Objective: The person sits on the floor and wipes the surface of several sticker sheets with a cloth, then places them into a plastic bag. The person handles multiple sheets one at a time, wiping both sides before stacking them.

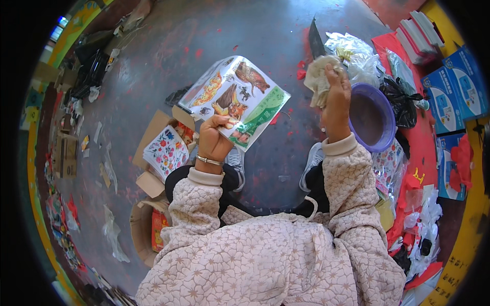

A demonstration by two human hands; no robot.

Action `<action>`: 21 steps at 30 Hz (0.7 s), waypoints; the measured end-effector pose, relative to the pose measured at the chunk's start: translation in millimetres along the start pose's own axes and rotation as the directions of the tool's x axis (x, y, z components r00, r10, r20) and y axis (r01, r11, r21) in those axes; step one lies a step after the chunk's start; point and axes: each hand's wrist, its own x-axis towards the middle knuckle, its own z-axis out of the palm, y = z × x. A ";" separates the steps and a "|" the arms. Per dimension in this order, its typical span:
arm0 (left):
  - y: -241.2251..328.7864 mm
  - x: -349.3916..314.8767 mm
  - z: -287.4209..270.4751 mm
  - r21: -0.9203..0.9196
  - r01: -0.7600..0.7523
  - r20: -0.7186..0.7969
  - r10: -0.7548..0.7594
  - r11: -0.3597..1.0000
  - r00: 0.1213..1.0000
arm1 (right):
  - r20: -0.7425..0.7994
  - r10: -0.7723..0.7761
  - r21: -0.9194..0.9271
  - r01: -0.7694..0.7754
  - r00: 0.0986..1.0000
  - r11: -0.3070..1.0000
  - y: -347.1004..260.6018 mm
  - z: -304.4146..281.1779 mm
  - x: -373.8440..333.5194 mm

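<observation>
My left hand [214,138] pinches the lower left edge of a glossy sticker sheet pack [240,94], thumb on top. Tiger-like animal pictures and a green band cover its face. Out to the right, my right hand [337,104] grips a crumpled cream cloth [320,79], which bunches up past the fingers. Just right of that wrist stands a purple basin [390,120] holding murky greyish water. The cloth and the pack are apart from each other.
Left of my feet, an open cardboard box [148,145] contains flower-patterned sheets [166,153]. Another box [140,229] sits nearer. Plastic bags [357,56] and a black bag [403,104] crowd the right side, near blue boxes [451,97]. Scraps litter the grey floor [204,30].
</observation>
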 end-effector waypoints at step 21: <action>-4.1 2.9 9.7 -0.021 0.100 0.044 -0.099 0.995 0.994 | -0.028 -0.265 -0.547 0.207 0.964 0.811 5.0 -0.2 5.8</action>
